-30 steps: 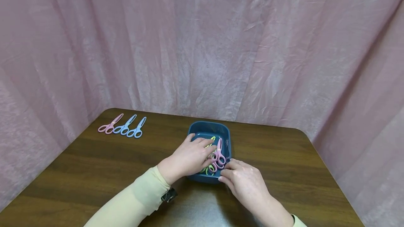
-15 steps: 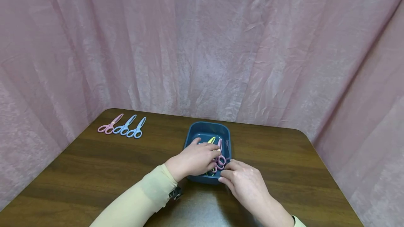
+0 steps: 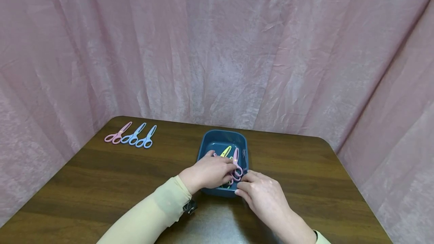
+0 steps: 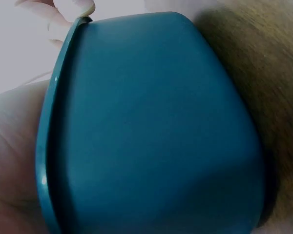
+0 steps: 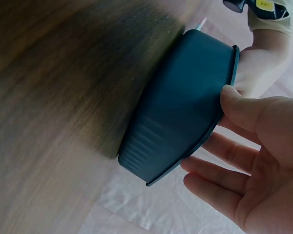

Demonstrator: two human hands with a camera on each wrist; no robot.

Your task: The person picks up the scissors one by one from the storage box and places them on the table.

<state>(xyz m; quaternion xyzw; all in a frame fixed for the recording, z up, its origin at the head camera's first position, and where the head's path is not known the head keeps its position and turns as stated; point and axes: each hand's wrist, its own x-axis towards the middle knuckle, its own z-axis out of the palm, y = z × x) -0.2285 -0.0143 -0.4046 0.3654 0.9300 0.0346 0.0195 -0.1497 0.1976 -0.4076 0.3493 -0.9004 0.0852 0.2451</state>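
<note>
In the head view, a dark blue plastic box (image 3: 222,137) holds several pairs of scissors. Yellow-green scissors (image 3: 226,151) and pink scissors (image 3: 236,155) show past the fingers. My left hand (image 3: 211,170) reaches over the near left rim and lies on the scissors inside; its fingertips are partly hidden. The left wrist view is mostly filled by the outer box wall (image 4: 151,122), which conceals those fingers. My right hand (image 3: 262,193) pinches the box's near right corner. Its thumb and fingers (image 5: 234,100) meet at the rim in the right wrist view.
At the table's far left lie pink scissors (image 3: 118,134) and two pairs of light blue scissors (image 3: 134,134) in a row. A brown wooden table (image 3: 298,161) carries everything. Pink curtains (image 3: 217,48) hang behind and on both sides.
My left hand has shifted slightly right and lower in the box, covering more of the scissors. The box's left side has shifted slightly left. My right hand stays at the corner.
</note>
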